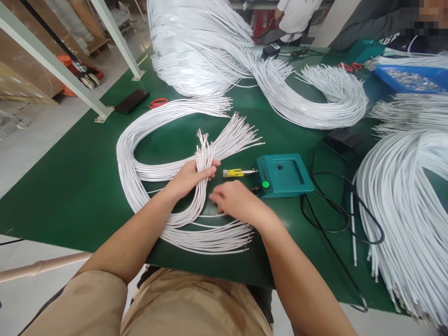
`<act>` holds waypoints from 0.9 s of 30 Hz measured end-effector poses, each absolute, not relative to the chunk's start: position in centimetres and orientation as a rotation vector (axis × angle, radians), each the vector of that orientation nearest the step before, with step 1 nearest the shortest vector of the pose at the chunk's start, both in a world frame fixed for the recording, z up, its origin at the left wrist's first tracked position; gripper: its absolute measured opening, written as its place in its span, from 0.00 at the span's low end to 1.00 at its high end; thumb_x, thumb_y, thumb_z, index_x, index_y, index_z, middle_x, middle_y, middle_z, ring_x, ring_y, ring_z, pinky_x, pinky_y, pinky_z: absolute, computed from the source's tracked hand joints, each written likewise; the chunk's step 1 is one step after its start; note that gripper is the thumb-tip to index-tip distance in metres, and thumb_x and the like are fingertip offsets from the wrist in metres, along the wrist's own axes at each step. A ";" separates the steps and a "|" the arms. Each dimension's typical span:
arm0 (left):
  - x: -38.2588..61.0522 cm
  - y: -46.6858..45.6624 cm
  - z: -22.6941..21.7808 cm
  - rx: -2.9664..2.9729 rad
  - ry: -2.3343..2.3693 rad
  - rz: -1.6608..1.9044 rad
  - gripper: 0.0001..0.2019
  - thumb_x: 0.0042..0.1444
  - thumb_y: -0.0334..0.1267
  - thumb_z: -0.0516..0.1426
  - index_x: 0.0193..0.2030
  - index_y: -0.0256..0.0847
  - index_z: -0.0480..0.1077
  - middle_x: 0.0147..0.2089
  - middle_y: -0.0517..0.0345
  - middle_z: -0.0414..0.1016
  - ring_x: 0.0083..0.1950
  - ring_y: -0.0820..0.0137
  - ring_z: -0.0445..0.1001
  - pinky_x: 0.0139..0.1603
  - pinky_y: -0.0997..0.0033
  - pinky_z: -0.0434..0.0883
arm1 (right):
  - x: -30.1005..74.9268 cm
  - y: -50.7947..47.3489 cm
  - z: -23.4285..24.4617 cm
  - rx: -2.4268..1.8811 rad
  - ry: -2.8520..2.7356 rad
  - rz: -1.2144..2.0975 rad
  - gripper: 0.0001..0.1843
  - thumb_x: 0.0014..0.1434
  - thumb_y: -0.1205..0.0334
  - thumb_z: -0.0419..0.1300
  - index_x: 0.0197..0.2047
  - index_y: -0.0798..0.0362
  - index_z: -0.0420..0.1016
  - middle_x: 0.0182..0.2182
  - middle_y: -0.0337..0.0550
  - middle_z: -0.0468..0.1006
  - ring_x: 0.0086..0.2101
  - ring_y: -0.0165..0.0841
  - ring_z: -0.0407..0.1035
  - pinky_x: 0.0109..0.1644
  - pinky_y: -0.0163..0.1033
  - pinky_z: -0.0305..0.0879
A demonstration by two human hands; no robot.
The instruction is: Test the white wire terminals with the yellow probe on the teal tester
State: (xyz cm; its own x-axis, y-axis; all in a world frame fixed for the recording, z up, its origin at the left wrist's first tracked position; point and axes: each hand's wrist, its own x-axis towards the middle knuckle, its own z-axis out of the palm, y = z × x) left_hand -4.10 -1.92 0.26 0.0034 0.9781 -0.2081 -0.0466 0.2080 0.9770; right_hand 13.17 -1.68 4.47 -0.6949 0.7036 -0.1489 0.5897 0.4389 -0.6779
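My left hand (196, 176) is closed around a bunch of white wires (202, 191), whose ends with small metal tips stand up above the thumb. The bunch bends down and joins the curved bundle of white wires (128, 154) lying on the table. Just to the right, my right hand (229, 200) hovers with curled fingers, blurred by motion; whether they pinch anything I cannot make out. Beyond it sits a teal device (285, 175) with a green button and a yellow-marked metal shaft (234, 172) pointing left. Loose wire ends (224, 238) lie below my right hand.
A big heap of white wire (196, 46) fills the back, with more bundles (402, 196) at right. Black cables (325, 224) loop beside the device. A phone (132, 101), red-handled scissors (158, 102) and a blue tray (409, 79) lie farther off. People are behind the green table (70, 172).
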 end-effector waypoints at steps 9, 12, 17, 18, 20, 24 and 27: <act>-2.4 -2.9 0.7 1.146 1.266 1.043 0.16 0.47 0.47 0.65 0.37 0.36 0.74 0.31 0.59 0.75 0.33 0.71 0.72 0.39 0.71 0.68 | 13.5 0.8 3.4 -1.228 -1.453 1.319 0.16 0.47 0.48 0.65 0.29 0.52 0.72 0.21 0.34 0.72 0.19 0.26 0.63 0.21 0.32 0.62; -2.5 -2.6 0.8 0.993 1.238 1.162 0.16 0.52 0.50 0.61 0.34 0.36 0.72 0.32 0.57 0.75 0.34 0.73 0.72 0.39 0.72 0.69 | 13.5 0.7 3.5 -1.155 -1.365 1.392 0.17 0.45 0.49 0.67 0.26 0.53 0.70 0.20 0.33 0.69 0.20 0.25 0.62 0.21 0.31 0.62; -2.7 -2.5 1.0 1.038 1.172 1.177 0.16 0.45 0.43 0.67 0.35 0.37 0.69 0.34 0.59 0.75 0.33 0.75 0.72 0.34 0.75 0.68 | 13.6 0.5 4.2 -1.076 -1.445 1.527 0.16 0.46 0.51 0.67 0.24 0.54 0.70 0.20 0.34 0.71 0.20 0.24 0.61 0.24 0.32 0.62; -2.6 -2.6 1.0 1.053 1.162 1.142 0.16 0.44 0.41 0.67 0.35 0.37 0.68 0.32 0.60 0.74 0.31 0.75 0.72 0.32 0.76 0.67 | 13.7 0.5 4.2 -1.068 -1.475 1.540 0.16 0.46 0.51 0.67 0.24 0.54 0.71 0.20 0.35 0.72 0.20 0.24 0.61 0.25 0.32 0.61; -2.3 -2.8 1.1 1.046 1.140 1.104 0.16 0.44 0.40 0.67 0.33 0.38 0.65 0.30 0.62 0.73 0.29 0.76 0.71 0.29 0.77 0.65 | 13.8 0.7 4.1 -1.064 -1.521 1.515 0.14 0.48 0.52 0.66 0.24 0.54 0.72 0.20 0.35 0.72 0.20 0.24 0.61 0.25 0.33 0.61; -2.0 -3.0 1.2 1.049 1.132 1.100 0.16 0.45 0.39 0.66 0.33 0.38 0.63 0.32 0.61 0.72 0.31 0.75 0.72 0.27 0.78 0.63 | 14.0 1.3 3.6 -1.123 -1.380 1.315 0.16 0.51 0.50 0.64 0.24 0.53 0.70 0.18 0.33 0.68 0.20 0.24 0.60 0.26 0.32 0.63; -2.1 -3.0 1.2 1.084 1.220 1.086 0.16 0.44 0.39 0.66 0.34 0.38 0.64 0.32 0.61 0.73 0.30 0.75 0.72 0.28 0.77 0.64 | 13.9 1.3 3.6 -1.158 -1.281 1.393 0.21 0.54 0.42 0.59 0.26 0.54 0.70 0.19 0.34 0.68 0.18 0.24 0.60 0.22 0.32 0.63</act>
